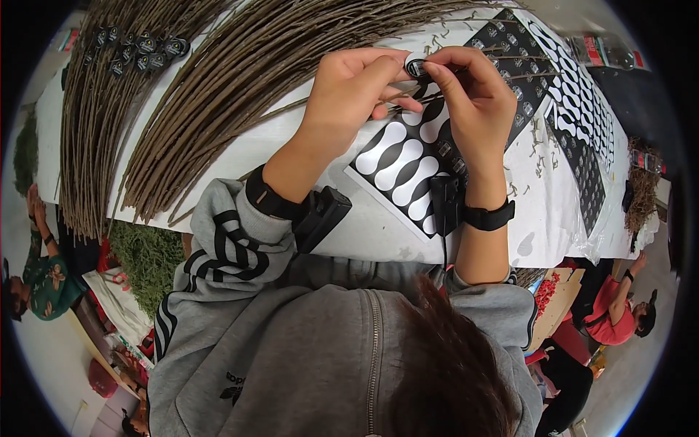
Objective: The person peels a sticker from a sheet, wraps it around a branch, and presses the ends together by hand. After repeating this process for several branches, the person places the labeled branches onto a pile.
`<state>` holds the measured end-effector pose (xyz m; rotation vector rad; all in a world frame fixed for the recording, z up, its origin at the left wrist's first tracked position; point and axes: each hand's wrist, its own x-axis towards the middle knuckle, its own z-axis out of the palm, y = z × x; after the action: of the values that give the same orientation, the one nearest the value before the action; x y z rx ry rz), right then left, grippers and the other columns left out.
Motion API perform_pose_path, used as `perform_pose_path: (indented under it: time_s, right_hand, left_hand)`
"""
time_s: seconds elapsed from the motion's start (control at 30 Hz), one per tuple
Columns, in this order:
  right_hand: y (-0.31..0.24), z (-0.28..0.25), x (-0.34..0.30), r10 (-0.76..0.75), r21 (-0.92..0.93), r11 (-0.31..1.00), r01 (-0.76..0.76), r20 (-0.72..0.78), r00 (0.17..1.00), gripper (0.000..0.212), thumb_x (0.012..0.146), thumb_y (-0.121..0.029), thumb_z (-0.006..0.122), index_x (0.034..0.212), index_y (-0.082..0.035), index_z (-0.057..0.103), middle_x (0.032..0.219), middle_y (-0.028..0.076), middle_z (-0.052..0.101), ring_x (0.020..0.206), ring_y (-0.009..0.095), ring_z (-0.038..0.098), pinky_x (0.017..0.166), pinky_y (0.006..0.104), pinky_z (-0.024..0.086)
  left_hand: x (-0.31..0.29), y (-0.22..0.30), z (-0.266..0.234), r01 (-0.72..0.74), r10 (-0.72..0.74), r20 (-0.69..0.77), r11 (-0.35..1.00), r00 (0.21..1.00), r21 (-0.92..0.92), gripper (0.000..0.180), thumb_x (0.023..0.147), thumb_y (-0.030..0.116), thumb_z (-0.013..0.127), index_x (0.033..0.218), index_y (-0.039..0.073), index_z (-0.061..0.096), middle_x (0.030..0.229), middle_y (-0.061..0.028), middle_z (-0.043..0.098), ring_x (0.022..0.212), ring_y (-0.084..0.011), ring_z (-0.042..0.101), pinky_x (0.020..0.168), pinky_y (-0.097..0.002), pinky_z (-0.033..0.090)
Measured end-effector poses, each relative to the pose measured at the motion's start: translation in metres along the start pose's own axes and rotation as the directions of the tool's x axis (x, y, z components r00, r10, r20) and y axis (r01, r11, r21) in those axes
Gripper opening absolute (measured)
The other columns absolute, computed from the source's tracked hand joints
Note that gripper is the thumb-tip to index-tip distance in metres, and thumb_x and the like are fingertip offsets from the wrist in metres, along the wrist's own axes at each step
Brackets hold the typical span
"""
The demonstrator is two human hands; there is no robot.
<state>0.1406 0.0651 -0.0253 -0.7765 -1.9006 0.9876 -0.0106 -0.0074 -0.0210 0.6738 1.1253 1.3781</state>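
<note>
Fingers [393, 65] of the left hand [338, 102]: thumb and forefinger pinched in at the near-left edge of a small black round label with white print [416, 68]. Fingers of the right hand [480, 102]: thumb and forefinger pressed together on the label's right edge. We place the label between the two sets of fingertips, tilted, its printed face partly toward us. The left hand's lower fingers curl beneath, beside a thin brown bare twig [287, 108] that runs behind that hand and below the label. We cannot tell whether label and twig touch.

Under the hands we note a black sheet with white dumbbell-shaped patches [404, 167], and beyond the right hand a black sheet of repeated pale emblems [520, 40]. To the left, a thick fan of long brown sticks [240, 95] lies across the white table covering [535, 237]. Farther left we record another brown stick bundle [87, 146], with a cluster of black round tags [149, 54] on its upper part.
</note>
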Motion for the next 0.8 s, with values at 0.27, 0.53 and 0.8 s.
perform_pose_path:
  time_s: [0.27,0.53,0.8]
  right_hand:
    - [-0.0015,0.0005,0.0000,0.007,-0.005,1.000,-0.007,-0.010,1.000,0.008,0.084,0.004,0.065,0.091,0.005,0.064,0.089,0.004,0.063,0.079,0.008,0.058,0.071,0.0197,0.046]
    - [-0.0003,0.0007,0.0002,-0.002,0.000,1.000,0.002,-0.015,1.000,0.008,0.084,0.004,0.066,0.091,0.005,0.064,0.089,0.004,0.063,0.078,0.008,0.058,0.070,0.0195,0.046]
    - [-0.0015,0.0009,0.0000,-0.001,-0.005,1.000,0.001,-0.020,1.000,0.007,0.083,0.004,0.066,0.090,0.005,0.064,0.089,0.004,0.063,0.077,0.008,0.058,0.069,0.0195,0.047]
  left_hand:
    - [0.0001,0.0002,0.0011,0.003,-0.003,-0.007,1.000,1.000,0.012,0.031,0.094,0.012,0.048,0.117,-0.008,0.055,0.095,-0.0161,0.067,0.076,-0.0249,0.070,0.046,-0.0198,0.037]
    - [0.0003,-0.0008,0.0006,0.009,-0.009,-0.009,1.000,1.000,0.015,0.031,0.094,0.012,0.048,0.118,-0.008,0.055,0.096,-0.0168,0.067,0.076,-0.0244,0.070,0.047,-0.0200,0.037]
    - [0.0004,-0.0018,0.0007,0.002,-0.002,0.000,1.000,1.000,0.008,0.031,0.094,0.012,0.048,0.117,-0.008,0.056,0.096,-0.0167,0.067,0.076,-0.0235,0.070,0.047,-0.0200,0.037]
